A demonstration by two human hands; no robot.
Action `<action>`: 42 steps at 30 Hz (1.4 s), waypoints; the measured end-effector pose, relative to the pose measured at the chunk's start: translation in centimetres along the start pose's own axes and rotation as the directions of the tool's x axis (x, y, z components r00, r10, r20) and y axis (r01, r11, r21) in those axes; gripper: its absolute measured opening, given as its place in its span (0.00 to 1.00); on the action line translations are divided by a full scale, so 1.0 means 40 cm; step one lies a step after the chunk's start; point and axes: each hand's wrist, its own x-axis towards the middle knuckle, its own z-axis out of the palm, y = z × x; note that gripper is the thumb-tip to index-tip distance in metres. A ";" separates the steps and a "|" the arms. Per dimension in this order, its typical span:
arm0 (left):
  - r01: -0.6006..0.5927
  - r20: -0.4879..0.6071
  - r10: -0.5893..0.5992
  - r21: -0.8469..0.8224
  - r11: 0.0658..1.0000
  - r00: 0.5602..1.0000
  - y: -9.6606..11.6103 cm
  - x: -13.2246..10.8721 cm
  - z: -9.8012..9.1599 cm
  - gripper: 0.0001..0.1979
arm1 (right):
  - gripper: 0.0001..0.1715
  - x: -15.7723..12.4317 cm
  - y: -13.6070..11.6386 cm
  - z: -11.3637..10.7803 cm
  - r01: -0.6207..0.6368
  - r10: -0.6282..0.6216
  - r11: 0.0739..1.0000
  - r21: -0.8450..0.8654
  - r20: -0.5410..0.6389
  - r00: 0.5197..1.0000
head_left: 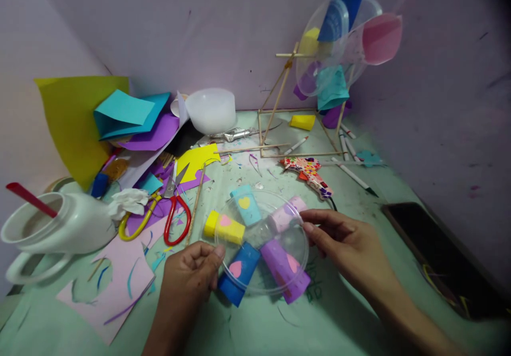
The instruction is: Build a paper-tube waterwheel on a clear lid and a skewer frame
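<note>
My left hand [191,271] pinches the left rim of a clear round plastic lid [263,241], and my right hand [343,241] pinches its right rim. Under or stuck to the lid, several coloured paper rolls fan out like spokes: a teal one [245,204], a yellow one [223,227], a blue one [238,272], a purple one [284,268] and a pink one [286,213]. Most carry a small paper heart. I cannot tell whether the lid rests on the green table [343,324] or hovers just above it.
Red-handled scissors [175,212] lie left of the lid beside a white jug [59,231] and paper scraps. A stick frame carrying clear lids [331,52] stands at the back. A patterned glue gun [309,174], pens [353,175] and a dark phone [431,249] are to the right.
</note>
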 end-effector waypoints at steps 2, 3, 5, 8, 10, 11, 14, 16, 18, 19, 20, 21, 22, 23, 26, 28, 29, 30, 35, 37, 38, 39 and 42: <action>-0.018 -0.015 0.018 0.018 1.000 1.000 -0.001 0.001 0.003 0.20 | 0.16 0.000 0.002 0.001 -0.008 0.008 1.000 -0.010 0.001 1.000; -0.017 -0.016 0.017 0.023 1.000 1.000 0.000 0.000 0.005 0.20 | 0.16 0.000 0.003 0.002 -0.013 0.013 1.000 -0.019 -0.001 1.000; -0.008 -0.024 0.009 0.025 1.000 1.000 0.004 -0.005 0.009 0.20 | 0.16 -0.001 0.005 0.003 -0.017 0.017 0.999 -0.032 -0.004 1.000; 0.001 -0.054 0.000 0.023 1.000 0.999 0.011 -0.013 0.013 0.19 | 0.17 0.000 0.005 0.003 -0.013 0.013 0.999 -0.046 -0.004 1.000; -0.002 -0.059 0.004 0.030 1.000 0.998 0.015 -0.017 0.014 0.19 | 0.16 0.002 0.006 0.003 -0.010 0.010 0.998 -0.059 0.001 1.000; -0.007 -0.055 0.009 0.034 0.999 0.998 0.016 -0.017 0.015 0.19 | 0.16 0.003 0.006 0.003 -0.007 0.007 0.998 -0.065 0.004 1.000; -0.016 -0.050 0.018 0.042 0.999 0.999 0.017 -0.017 0.015 0.19 | 0.16 0.005 0.009 0.004 -0.004 0.005 0.998 -0.067 0.013 1.000; -0.017 -0.051 0.019 0.043 0.999 0.999 0.017 -0.016 0.015 0.19 | 0.17 0.006 0.012 0.004 -0.012 0.013 0.998 -0.066 0.021 1.000; -0.029 -0.052 0.032 0.051 0.998 0.998 0.014 -0.014 0.014 0.18 | 0.18 0.005 0.014 0.003 -0.017 0.018 0.998 -0.068 0.024 1.000; -0.036 -0.049 0.039 0.054 0.998 0.998 0.012 -0.013 0.012 0.18 | 0.18 0.005 0.014 0.003 -0.017 0.019 0.998 -0.068 0.025 1.000; -0.043 -0.041 0.045 0.058 0.997 0.998 0.009 -0.010 0.011 0.18 | 0.18 0.005 0.014 0.002 -0.018 0.020 0.998 -0.066 0.026 0.999; -0.048 -0.025 0.050 0.061 0.997 0.998 0.005 -0.007 0.009 0.19 | 0.18 0.005 0.014 0.002 -0.017 0.019 0.998 -0.065 0.027 0.999; -0.054 -0.008 0.055 0.060 0.997 0.998 0.001 -0.005 0.006 0.19 | 0.18 0.005 0.013 0.001 -0.014 0.016 0.998 -0.065 0.029 0.999; -0.061 0.011 0.061 0.057 0.996 0.998 -0.003 -0.002 0.004 0.20 | 0.18 0.005 0.013 0.001 -0.010 0.012 0.998 -0.066 0.032 0.999; -0.091 0.049 0.089 0.046 0.995 0.995 -0.007 0.000 -0.001 0.23 | 0.18 0.005 0.014 -0.002 0.009 -0.006 0.997 -0.077 0.040 0.999; -0.092 0.049 0.091 0.020 0.996 0.995 -0.002 -0.005 0.000 0.23 | 0.18 0.005 0.016 -0.003 0.020 -0.016 0.996 -0.087 0.045 0.999; -0.084 0.042 0.084 0.001 0.996 0.996 0.003 -0.009 0.002 0.23 | 0.18 0.006 0.018 -0.004 0.024 -0.020 0.995 -0.092 0.046 0.999; -0.072 0.032 0.073 -0.018 0.997 0.997 0.008 -0.013 0.005 0.22 | 0.18 0.006 0.019 -0.006 0.029 -0.024 0.995 -0.099 0.045 0.999; -0.035 0.008 0.036 -0.043 0.998 0.999 0.023 -0.023 0.011 0.20 | 0.17 0.006 0.021 -0.015 0.052 -0.048 0.991 -0.126 0.038 0.998; -0.033 0.021 0.034 -0.045 0.998 0.999 0.022 -0.020 0.010 0.20 | 0.17 0.005 0.020 -0.020 0.064 -0.059 0.989 -0.134 0.040 0.997; -0.034 0.027 0.035 -0.045 0.998 0.999 0.021 -0.019 0.009 0.20 | 0.17 0.005 0.020 -0.022 0.067 -0.062 0.988 -0.140 0.041 0.997; -0.037 0.028 0.038 -0.046 0.998 0.999 0.020 -0.018 0.009 0.21 | 0.17 0.005 0.020 -0.024 0.069 -0.063 0.987 -0.146 0.041 0.997; -0.038 0.013 0.039 -0.046 0.998 0.999 0.020 -0.021 0.011 0.20 | 0.17 0.007 0.023 -0.026 0.071 -0.065 0.986 -0.154 0.048 0.997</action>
